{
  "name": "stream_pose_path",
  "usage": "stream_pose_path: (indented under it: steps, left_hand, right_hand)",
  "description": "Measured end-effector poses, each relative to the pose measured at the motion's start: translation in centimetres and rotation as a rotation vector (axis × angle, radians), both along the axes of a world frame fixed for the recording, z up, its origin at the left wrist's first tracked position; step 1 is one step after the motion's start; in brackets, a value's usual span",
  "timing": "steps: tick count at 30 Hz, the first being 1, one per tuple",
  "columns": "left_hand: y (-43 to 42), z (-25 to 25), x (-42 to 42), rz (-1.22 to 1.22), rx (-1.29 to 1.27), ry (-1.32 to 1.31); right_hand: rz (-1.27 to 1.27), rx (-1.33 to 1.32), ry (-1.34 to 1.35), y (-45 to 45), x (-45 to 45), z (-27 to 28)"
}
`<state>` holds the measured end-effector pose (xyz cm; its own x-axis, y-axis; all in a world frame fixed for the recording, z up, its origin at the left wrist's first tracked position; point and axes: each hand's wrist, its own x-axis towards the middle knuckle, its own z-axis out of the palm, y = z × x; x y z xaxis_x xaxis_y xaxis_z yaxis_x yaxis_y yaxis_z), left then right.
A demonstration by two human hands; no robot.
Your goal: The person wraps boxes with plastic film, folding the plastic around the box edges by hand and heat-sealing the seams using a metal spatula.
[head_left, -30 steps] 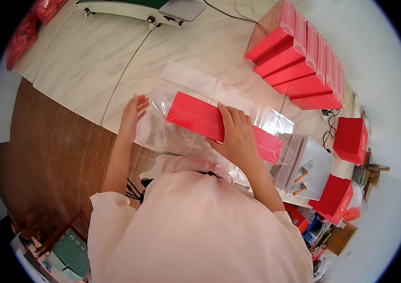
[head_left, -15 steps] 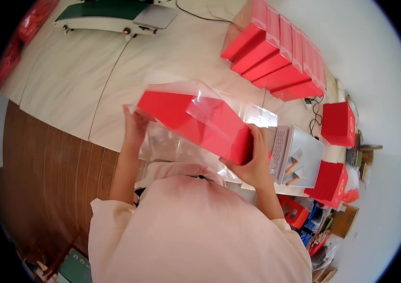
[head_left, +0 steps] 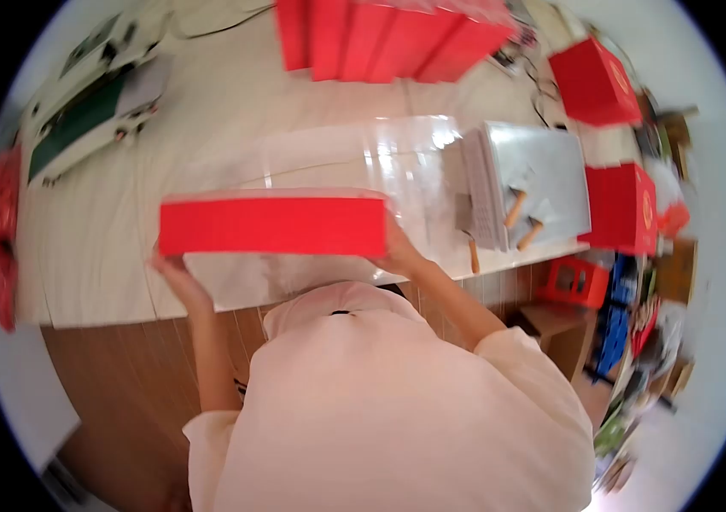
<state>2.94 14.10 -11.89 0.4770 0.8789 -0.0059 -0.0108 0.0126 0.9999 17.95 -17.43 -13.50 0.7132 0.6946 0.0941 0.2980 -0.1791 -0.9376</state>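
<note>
A long red box (head_left: 273,226) is held level above the table edge, in front of my chest. Clear plastic shows along its far edge. My left hand (head_left: 173,269) grips the box at its left end, the fingers partly hidden underneath and behind. At the opposite end my right hand (head_left: 400,248) holds it, with most of the fingers out of sight behind the box. Beneath and beyond it, shiny clear plastic bags (head_left: 329,154) lie flat on the pale table (head_left: 98,256).
Plastic-wrapped red boxes (head_left: 380,38) stand in a row at the back. To the right are a flat metallic stack (head_left: 542,171), wooden-handled scrapers (head_left: 516,207) and more red boxes (head_left: 593,81). A green-belted machine (head_left: 85,119) sits at the left. Below right is a red crate (head_left: 572,282).
The red box has turned from slanted to level and moved left, with both hands still on it. The view has swung, so the machine and the row of boxes appear farther left.
</note>
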Motion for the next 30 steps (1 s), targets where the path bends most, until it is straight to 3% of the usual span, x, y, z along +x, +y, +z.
stream_pose_path:
  steps: [1,3,5,7,9,11,12,13,15,17,19,21,23,27,30]
  left_hand:
    - [0.6,-0.6,-0.3,-0.017,-0.01,0.002]
    - [2.0,-0.3,-0.9,-0.123,-0.159,-0.058]
    - [0.8,2.7,0.2,-0.02,-0.187,-0.01]
    - [0.9,4.5,0.2,0.041,-0.049,0.017]
    - [0.8,6.5,0.3,0.124,0.082,0.033]
    - [-0.1,9.8,0.9,0.265,0.494,0.072]
    - [-1.1,11.5,1.4,0.267,0.501,0.075]
    - [-2.4,13.2,2.1,0.25,0.612,0.084]
    - [-4.6,14.7,2.9,0.239,0.738,0.102]
    - [-6.0,15.7,3.0,-0.041,0.738,0.201]
    - [-9.2,16.1,4.5,-0.317,0.725,0.206]
    - [-14.3,18.1,6.7,-0.533,0.875,0.366]
    - [-17.4,18.1,7.9,-0.675,0.863,0.435]
    - [-20.6,17.1,9.1,-0.77,1.072,0.623]
    - [-21.9,16.0,9.6,-0.772,1.148,0.706]
  right_hand:
    - [0.011,-0.027,-0.255,-0.7,0.0,-1.1]
    - [-0.039,-0.107,-0.293,-1.1,-0.4,-1.2]
    - [-0.063,-0.151,-0.332,-2.2,0.1,-0.5]
    - [-0.149,-0.263,-0.371,-5.1,0.9,0.7]
    - [-0.449,-0.377,-0.397,-9.9,3.3,1.6]
    - [-0.828,-0.411,-0.308,-16.7,6.0,1.5]
    - [-0.963,-0.623,-0.514,-19.8,6.8,2.6]
    - [-1.171,-0.594,-0.554,-22.5,7.2,2.7]
    - [-1.282,-1.128,-0.413,-27.6,7.2,2.0]
    - [-1.246,-1.295,-0.031,-29.5,6.6,0.8]
    - [-1.205,-1.392,0.034,-29.9,6.5,-1.7]
    - [-1.189,-1.36,0.044,-30.6,6.7,-3.4]
    - [-1.172,-1.354,0.029,-30.7,6.6,-4.1]
    - [-1.301,-1.074,-0.123,-29.4,5.3,-0.9]
    - [-1.127,-0.514,-0.116,-26.1,3.8,2.9]
